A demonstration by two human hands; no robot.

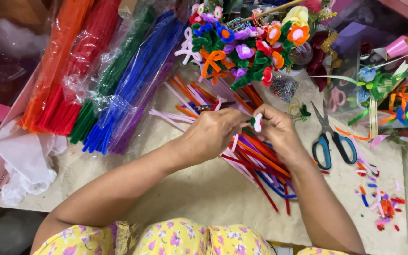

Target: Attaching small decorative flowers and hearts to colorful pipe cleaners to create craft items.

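Left hand (213, 132): your fingers pinch the small pink pipe-cleaner piece (258, 122).
Right hand (277, 130): closed on it from 3 o'clock.
Piece: upright between both hands, above loose pipe cleaners (256, 160).
Scissors (332, 141): 3 o'clock, nearer your right.

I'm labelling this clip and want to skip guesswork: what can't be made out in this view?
Head view only:
- Pale piece between left hand and right hand: fingers cover most of it, shape unclear.
- Loose pipe cleaners: partly hidden under both hands.
- Bagged bundles: tops cut off by the upper edge.
- Scraps: too small to tell apart.
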